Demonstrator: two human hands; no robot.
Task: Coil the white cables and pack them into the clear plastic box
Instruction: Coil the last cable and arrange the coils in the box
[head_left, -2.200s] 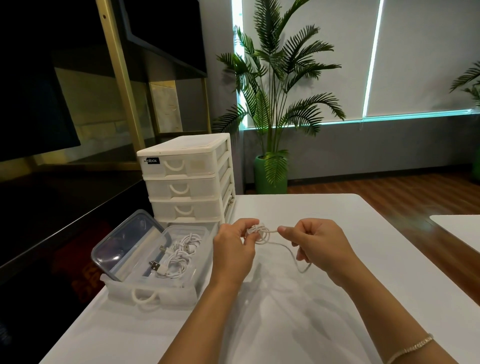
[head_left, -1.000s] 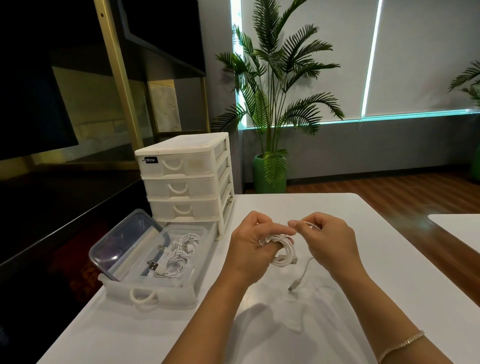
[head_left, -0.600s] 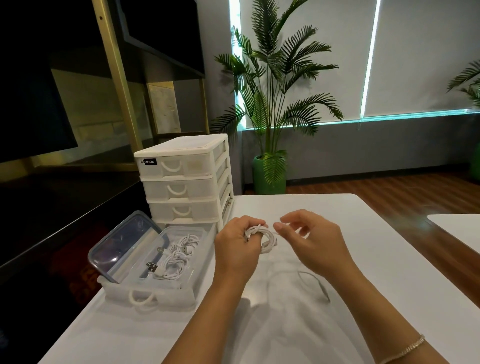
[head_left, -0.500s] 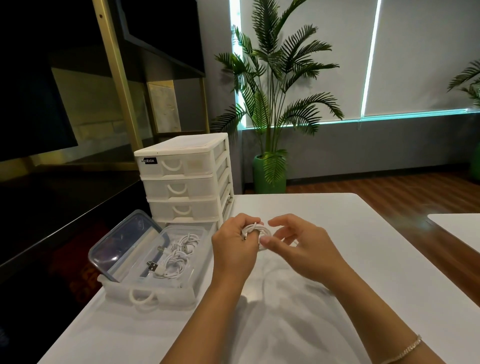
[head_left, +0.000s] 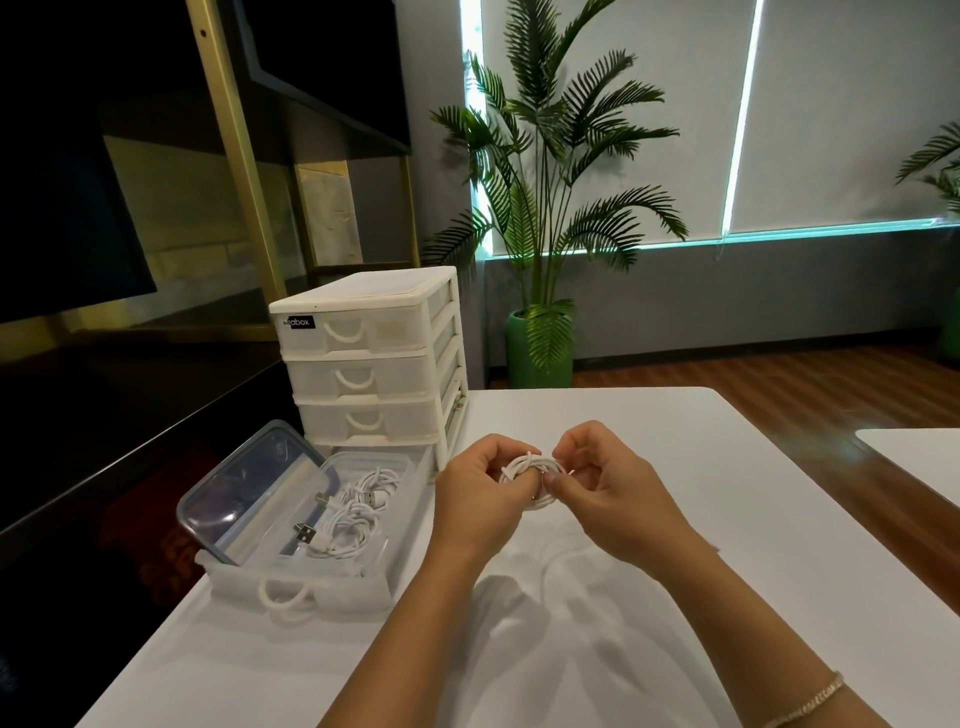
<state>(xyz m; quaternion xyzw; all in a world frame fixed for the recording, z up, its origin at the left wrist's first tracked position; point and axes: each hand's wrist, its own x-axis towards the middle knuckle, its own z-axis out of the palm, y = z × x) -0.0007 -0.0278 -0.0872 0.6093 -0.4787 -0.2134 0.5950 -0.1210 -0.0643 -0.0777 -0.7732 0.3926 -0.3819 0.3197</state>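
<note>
A white cable (head_left: 531, 466) is wound into a small coil around the fingers of my left hand (head_left: 480, 499), above the white table (head_left: 727, 519). My right hand (head_left: 602, 486) pinches the cable's end at the coil's right side. Both hands hover in mid-air over the table's middle. To the left sits the clear plastic box (head_left: 400, 470), open, with coiled white cables (head_left: 353, 514) and their USB plugs inside. Its clear lid (head_left: 239, 483) with a blue rim leans against the box's left side.
The box rests in a pulled-out white drawer (head_left: 291, 592) at the table's left edge. Behind it stands a white drawer tower (head_left: 374, 358). A dark counter lies left of the table, a potted palm (head_left: 540, 249) beyond it, and another white table (head_left: 914, 457) at right.
The loose tail that hung down to the table has been wound up into the coil. My right hand moved in close to my left hand and now pinches the cable's end.
</note>
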